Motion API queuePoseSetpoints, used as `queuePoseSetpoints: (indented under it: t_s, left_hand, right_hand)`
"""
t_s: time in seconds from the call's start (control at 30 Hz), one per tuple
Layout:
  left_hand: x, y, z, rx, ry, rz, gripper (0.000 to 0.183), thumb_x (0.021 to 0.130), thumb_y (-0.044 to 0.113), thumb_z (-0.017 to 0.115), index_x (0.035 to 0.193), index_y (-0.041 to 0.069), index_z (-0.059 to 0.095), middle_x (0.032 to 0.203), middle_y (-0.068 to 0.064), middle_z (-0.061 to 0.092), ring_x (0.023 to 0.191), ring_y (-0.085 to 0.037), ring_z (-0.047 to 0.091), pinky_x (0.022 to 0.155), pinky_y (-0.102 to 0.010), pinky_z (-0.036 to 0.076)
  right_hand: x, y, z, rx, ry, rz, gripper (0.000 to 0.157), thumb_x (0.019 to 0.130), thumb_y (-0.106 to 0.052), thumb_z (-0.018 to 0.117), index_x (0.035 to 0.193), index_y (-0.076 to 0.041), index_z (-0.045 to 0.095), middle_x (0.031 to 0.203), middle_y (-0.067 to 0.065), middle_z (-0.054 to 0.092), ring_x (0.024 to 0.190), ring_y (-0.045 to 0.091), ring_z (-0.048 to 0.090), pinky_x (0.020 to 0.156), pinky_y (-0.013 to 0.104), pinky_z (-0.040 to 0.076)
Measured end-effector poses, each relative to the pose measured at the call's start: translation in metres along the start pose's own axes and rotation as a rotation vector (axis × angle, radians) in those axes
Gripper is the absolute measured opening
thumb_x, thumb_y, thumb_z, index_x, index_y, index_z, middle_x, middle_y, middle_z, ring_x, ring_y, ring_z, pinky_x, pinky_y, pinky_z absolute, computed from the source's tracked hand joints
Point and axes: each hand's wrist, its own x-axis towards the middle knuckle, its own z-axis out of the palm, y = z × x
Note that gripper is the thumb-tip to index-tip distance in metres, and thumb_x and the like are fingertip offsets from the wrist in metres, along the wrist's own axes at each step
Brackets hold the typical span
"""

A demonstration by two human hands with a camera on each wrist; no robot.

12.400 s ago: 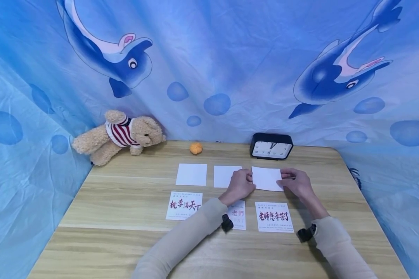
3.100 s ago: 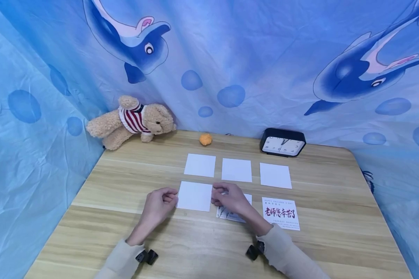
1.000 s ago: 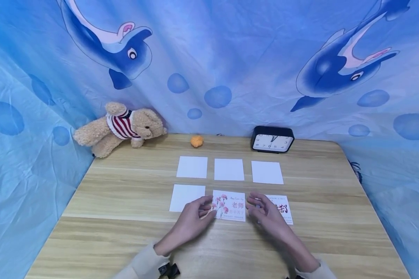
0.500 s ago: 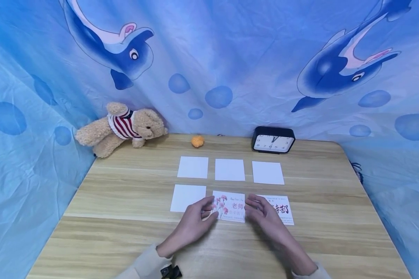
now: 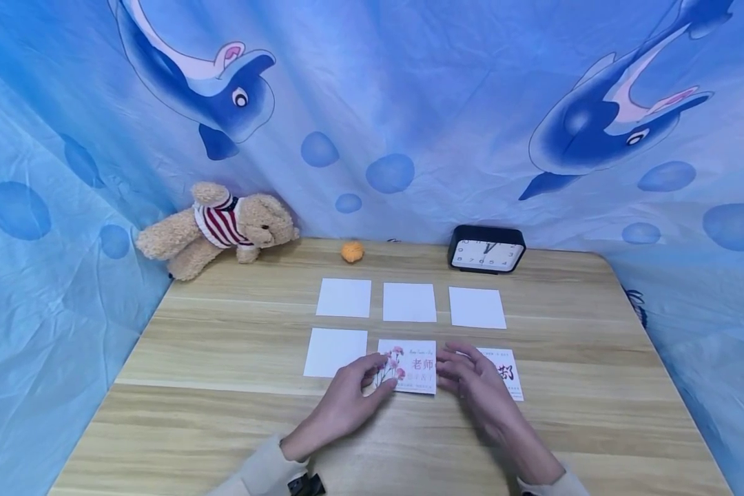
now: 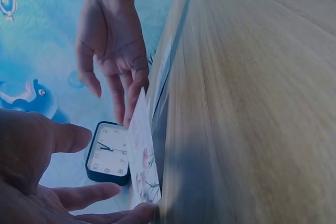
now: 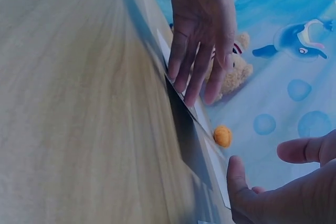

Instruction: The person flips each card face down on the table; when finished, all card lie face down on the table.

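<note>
Flower card (image 5: 412,368) lies between your hands, nearest you in the middle of the near row, and the wrist views suggest it is tilted and slightly off the table (image 5: 192,413). Your left hand (image 5: 347,398) is at its 9 o'clock edge, fingers nearly straight and touching it, thumb spread away. Your right hand (image 5: 480,391) is at its 3 o'clock edge, fingers also fairly straight with the thumb apart; how firmly they touch, you cannot tell from here.

A blank card (image 5: 336,353) sits at 9 o'clock, another white card (image 5: 409,302) at 12, and a lettered card (image 5: 510,375) at 3, partly under your right hand.

Expect it to be very light, thin and fairly stiff, smooth enough to slip and easily creased. Take it lightly by the middle of both side edges, fingertips beneath, thumbs on top, and avoid squeezing inward, which could bow it.
</note>
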Motion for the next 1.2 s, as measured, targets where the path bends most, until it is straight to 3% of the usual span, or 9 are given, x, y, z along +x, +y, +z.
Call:
queuePoseSetpoints:
  t_s: [0.2,0.43,0.63,0.9,1.07,1.2]
  left_hand:
    - [0.001,0.003,0.002,0.08,-0.005,0.024,0.051,0.102,0.042,0.064,0.137,0.006,0.066,0.146,-0.016,0.064,0.139,-0.035,0.058,0.117,-0.056,0.046]
    - [0.001,0.008,0.003,0.052,-0.042,0.009,0.051,0.105,0.048,0.056,0.135,0.009,0.067,0.147,-0.018,0.062,0.141,-0.038,0.055,0.118,-0.062,0.042]
    - [0.003,0.012,0.007,-0.007,-0.054,-0.015,0.056,0.107,0.05,0.052,0.141,0.006,0.062,0.145,-0.016,0.064,0.137,-0.035,0.059,0.116,-0.057,0.047]
    - [0.004,0.016,0.013,-0.037,-0.043,-0.015,0.053,0.107,0.047,0.054,0.142,0.008,0.062,0.136,-0.015,0.068,0.123,-0.029,0.067,0.11,-0.053,0.051]
    - [0.006,0.02,0.014,-0.045,-0.017,0.004,0.048,0.107,0.043,0.055,0.14,0.009,0.064,0.126,-0.008,0.07,0.113,-0.022,0.068,0.104,-0.045,0.054]
    - [0.007,0.023,0.015,-0.093,0.002,0.021,0.045,0.107,0.04,0.056,0.139,0.01,0.065,0.128,-0.008,0.069,0.111,-0.022,0.068,0.1,-0.036,0.055]
  right_hand:
    - [0.002,-0.005,-0.001,0.003,0.003,0.005,0.053,0.1,-0.003,0.058,0.151,0.002,0.042,0.141,0.022,0.061,0.11,0.014,0.071,0.098,0.029,0.062]
    - [0.005,-0.004,0.002,0.01,-0.083,0.008,0.045,0.106,-0.009,0.052,0.147,0.008,0.044,0.124,0.014,0.07,0.104,0.016,0.073,0.098,0.03,0.062]
    - [0.005,-0.002,0.005,-0.017,-0.142,0.02,0.043,0.109,-0.011,0.044,0.146,0.013,0.043,0.122,0.011,0.067,0.104,0.015,0.07,0.098,0.027,0.061]
    - [0.003,0.002,0.012,-0.078,-0.14,-0.002,0.047,0.109,-0.015,0.049,0.147,0.012,0.045,0.145,0.028,0.055,0.112,0.017,0.069,0.099,0.027,0.061]
    - [0.003,0.004,0.017,-0.108,-0.129,-0.012,0.045,0.108,-0.015,0.051,0.146,0.011,0.049,0.149,0.026,0.051,0.117,0.017,0.068,0.098,0.025,0.06]
    - [0.005,0.006,0.02,-0.127,-0.114,-0.022,0.042,0.107,-0.012,0.053,0.143,0.009,0.053,0.144,0.024,0.056,0.113,0.015,0.069,0.096,0.023,0.061]
